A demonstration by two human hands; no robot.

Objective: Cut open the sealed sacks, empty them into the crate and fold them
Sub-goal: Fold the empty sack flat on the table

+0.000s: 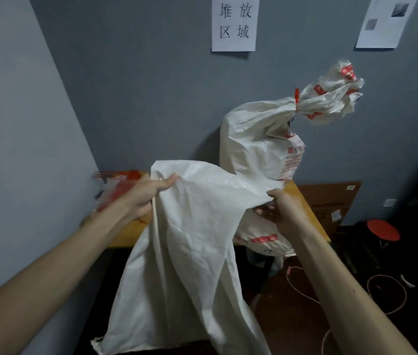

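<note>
Head view, near to far. Two bare forearms enter from the lower corners, both cut off by the frame. Between them hangs an empty white sack (190, 265), slack and creased; its lower end reaches the bottom edge of the frame at the left, and its right side hides the floor behind it. The left hand (149, 193) is closed on the sack's upper left edge, thumb lying over the fabric, fingers hidden behind it. The right hand (279, 208) grips the upper right edge with curled fingers, partly shadowed, so their exact hold is hard to make out. On the dark floor at the right lie loops of cord (387, 293) and a few white strips, one cut off by the frame edge. Behind the sack stands an orange worktop (307, 211), mostly covered; only its right edge and a patch at the left show. A blurred red-and-white object (118, 188) lies on its left end against the wall, and cannot be identified. A second sack (269, 240) with red print lies on the worktop below the right hand, largely hidden. Farther back a full sack (256, 142) stands upright, its neck bound with a red tie (297, 98). A red stool (383, 229) and brown cardboard (330, 198) sit at the right. Two paper sheets (234, 23) hang on the grey wall, the right one cut off. No crate can be made out.
</note>
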